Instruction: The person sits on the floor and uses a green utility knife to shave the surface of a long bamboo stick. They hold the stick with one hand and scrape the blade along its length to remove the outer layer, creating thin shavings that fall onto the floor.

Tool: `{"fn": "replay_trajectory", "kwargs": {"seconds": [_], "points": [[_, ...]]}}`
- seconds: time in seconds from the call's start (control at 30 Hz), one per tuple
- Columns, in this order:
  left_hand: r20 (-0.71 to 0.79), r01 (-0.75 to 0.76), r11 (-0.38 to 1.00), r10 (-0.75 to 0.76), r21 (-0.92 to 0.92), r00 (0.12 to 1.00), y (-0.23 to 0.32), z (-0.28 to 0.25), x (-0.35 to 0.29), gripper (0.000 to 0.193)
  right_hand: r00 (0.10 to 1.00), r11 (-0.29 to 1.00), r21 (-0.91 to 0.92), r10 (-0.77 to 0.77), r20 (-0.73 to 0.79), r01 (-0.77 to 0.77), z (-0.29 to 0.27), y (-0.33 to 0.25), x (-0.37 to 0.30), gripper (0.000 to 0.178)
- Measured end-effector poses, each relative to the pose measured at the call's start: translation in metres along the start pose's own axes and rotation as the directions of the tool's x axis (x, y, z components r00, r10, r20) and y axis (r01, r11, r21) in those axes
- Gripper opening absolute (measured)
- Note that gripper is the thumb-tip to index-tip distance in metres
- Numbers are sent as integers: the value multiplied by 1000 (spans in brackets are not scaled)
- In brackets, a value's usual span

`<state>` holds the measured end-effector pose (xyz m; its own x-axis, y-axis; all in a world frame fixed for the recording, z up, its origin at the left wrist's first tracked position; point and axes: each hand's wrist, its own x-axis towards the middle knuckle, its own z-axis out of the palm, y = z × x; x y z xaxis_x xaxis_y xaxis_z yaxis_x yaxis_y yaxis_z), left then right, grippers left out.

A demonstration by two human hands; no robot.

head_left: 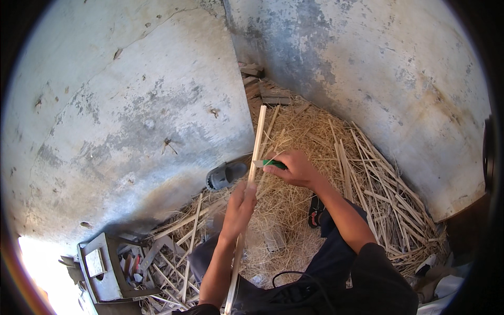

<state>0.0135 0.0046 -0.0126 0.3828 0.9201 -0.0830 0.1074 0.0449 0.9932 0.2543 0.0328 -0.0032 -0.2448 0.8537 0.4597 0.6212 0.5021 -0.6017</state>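
Observation:
A long pale wooden strip [259, 134] runs up from my lap, slightly tilted, its far end near the wall corner. My left hand [239, 208] is closed around it at about mid-length. In my right hand [294, 169] is a knife [275, 164] with a green handle. Its short blade lies against the strip, a little beyond my left hand. A thin curled sliver shows beside my right fingers.
Shavings [299, 136] cover the floor between my legs and the walls. Many thin wooden strips [391, 184] are heaped along the right wall. A grey clog [226, 175] lies by the left wall. At lower left stands a worn box-like frame [113, 286] among scraps.

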Motion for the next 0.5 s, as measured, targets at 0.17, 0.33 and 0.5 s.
{"fn": "replay_trajectory", "kwargs": {"seconds": [0.17, 0.33, 0.5], "points": [[-74, -113, 981, 126, 155, 989, -3, 4, 3, 33, 995, 997, -64, -39, -91, 33, 7, -5, -2, 46], [-156, -153, 935, 211, 320, 965, 16, 19, -3, 38, 970, 990, -130, -74, -230, 45, 10, 2, 1, 42], [-151, -136, 938, 192, 319, 970, 16, 18, -4, 40, 976, 994, -106, -51, -213, 29, 7, 0, 1, 40]]}}
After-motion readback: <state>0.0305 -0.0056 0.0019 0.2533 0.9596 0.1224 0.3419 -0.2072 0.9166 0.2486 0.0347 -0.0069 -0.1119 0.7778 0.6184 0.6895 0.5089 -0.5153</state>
